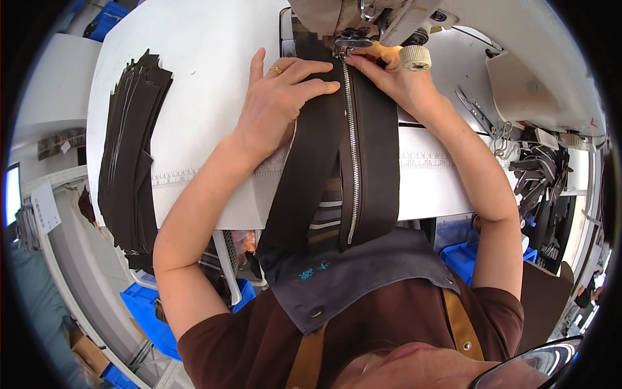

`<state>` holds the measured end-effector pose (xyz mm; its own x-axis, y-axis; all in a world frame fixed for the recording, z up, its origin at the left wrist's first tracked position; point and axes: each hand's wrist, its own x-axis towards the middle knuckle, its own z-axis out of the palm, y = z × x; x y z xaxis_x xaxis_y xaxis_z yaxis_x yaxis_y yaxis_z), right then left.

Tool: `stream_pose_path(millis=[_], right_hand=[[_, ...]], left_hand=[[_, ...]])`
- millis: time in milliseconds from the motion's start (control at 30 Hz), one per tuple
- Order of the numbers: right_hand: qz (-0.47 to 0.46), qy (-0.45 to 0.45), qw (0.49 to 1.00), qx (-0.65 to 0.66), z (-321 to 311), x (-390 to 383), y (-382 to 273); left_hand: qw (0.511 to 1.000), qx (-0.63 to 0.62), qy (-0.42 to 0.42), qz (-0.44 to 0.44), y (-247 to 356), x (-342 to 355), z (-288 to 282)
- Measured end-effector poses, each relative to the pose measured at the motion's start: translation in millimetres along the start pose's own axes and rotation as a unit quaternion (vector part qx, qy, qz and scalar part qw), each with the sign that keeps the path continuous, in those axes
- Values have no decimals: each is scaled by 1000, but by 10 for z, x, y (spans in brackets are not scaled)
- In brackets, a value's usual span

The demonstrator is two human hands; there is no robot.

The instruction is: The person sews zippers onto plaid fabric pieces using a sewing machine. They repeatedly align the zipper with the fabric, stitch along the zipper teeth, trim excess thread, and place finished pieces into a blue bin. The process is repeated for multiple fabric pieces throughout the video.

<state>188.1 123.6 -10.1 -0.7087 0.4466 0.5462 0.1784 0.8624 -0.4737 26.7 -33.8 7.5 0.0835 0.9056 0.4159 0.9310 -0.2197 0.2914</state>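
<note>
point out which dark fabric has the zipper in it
The long dark piece under the left hand, at the sewing machine: a silver zipper runs down it. The stacked dark strips on the left of the table show none.

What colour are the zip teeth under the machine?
Silver; the zip teeth show best in the head view.
</note>
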Motion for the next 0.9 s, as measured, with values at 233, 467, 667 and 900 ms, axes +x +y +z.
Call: stream_pose_path(millis=[233, 467, 667, 900], right_hand=[[-36, 21, 999, -17, -19, 8, -29], [29, -21, 999, -28, 49, 17, 160], [-91, 11, 995, -25, -233, -108, -133], [-99, -66, 979, -163, -269, -193, -208]], left_hand=[[1000, -2, -18, -2, -29, -27, 6], [1000, -2, 9, 8, -69, 65, 38], [1000, -2, -19, -6, -114, 41, 38], [1000, 9, 2, -3, -81, 51, 41]])
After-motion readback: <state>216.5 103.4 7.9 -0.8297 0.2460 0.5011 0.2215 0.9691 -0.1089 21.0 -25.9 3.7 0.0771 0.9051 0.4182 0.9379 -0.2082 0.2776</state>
